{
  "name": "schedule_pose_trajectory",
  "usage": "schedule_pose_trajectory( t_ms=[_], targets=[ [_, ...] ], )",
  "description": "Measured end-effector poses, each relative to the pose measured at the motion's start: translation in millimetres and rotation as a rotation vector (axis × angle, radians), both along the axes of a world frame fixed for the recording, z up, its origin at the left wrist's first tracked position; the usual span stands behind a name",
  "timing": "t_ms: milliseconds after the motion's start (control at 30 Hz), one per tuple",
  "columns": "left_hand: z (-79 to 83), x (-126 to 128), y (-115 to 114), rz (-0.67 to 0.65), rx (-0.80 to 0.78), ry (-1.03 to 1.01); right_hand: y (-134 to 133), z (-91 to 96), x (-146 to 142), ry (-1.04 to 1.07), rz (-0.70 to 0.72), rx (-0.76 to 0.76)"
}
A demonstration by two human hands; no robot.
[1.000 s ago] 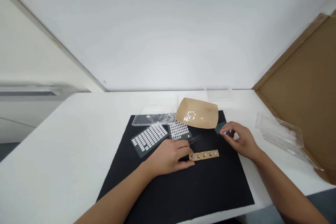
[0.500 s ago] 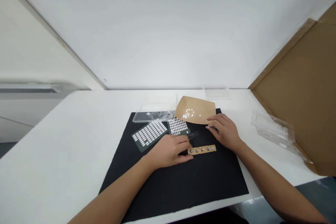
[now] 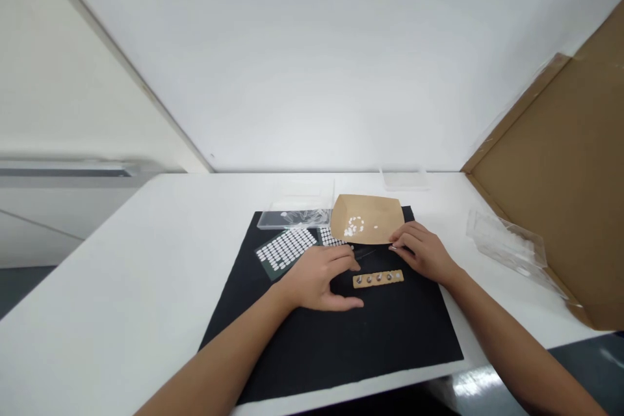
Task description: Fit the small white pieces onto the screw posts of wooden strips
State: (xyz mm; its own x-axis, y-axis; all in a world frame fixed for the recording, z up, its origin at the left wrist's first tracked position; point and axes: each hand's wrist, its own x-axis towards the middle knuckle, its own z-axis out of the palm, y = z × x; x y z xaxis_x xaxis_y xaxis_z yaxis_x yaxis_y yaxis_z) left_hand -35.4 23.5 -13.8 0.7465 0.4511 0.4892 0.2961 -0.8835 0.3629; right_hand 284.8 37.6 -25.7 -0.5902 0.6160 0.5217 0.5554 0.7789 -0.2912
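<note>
My left hand is open, thumb and fingers spread, just left of a narrow tan strip. Several small metallic-looking pieces stand in a row on that strip, with a pale spot at its right end. At the near right corner of a brown paper tray, my right hand is closed on the tray's edge; a small pale bit shows at the thumb tip, and I cannot tell whether it is a nail. Small white ovals lie inside the tray.
Sheets of white oval stickers lie on the black mat. Behind them sits a clear box with clear pieces. A clear lid is at the back. Another clear container stands right, beside a cardboard panel.
My left hand has opened wider and come away from the strip's left end. The paper tray has moved slightly nearer, along with my right hand. The camera view has shifted a little.
</note>
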Motion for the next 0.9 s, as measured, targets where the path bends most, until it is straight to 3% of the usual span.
schedule_pose_trajectory(
  t_ms=[233,433,533,633,767,900],
  targets=[
    [-1.2,3.2,-3.5,0.115,0.050,-0.107,-12.5,5.8,-3.3,0.149,-0.037,0.042],
    [0.4,11.1,-13.4,0.178,0.022,-0.331,-19.3,24.5,-36.7,0.263,-0.124,-0.052],
    [0.4,15.4,-18.0,0.219,-0.017,-0.373,-22.4,35.6,-56.3,0.272,-0.084,-0.101],
    [-1.2,19.1,-20.2,0.197,-0.126,-0.428,-27.7,38.5,-68.3,0.309,-0.025,-0.224],
    [-2.2,22.3,-21.3,0.104,-0.272,-0.464,-38.2,30.9,-70.8,0.431,0.043,-0.502],
    [-0.7,24.1,-22.2,0.077,-0.350,-0.480,-44.3,21.4,-68.2,0.547,0.084,-0.550]
  ],
)
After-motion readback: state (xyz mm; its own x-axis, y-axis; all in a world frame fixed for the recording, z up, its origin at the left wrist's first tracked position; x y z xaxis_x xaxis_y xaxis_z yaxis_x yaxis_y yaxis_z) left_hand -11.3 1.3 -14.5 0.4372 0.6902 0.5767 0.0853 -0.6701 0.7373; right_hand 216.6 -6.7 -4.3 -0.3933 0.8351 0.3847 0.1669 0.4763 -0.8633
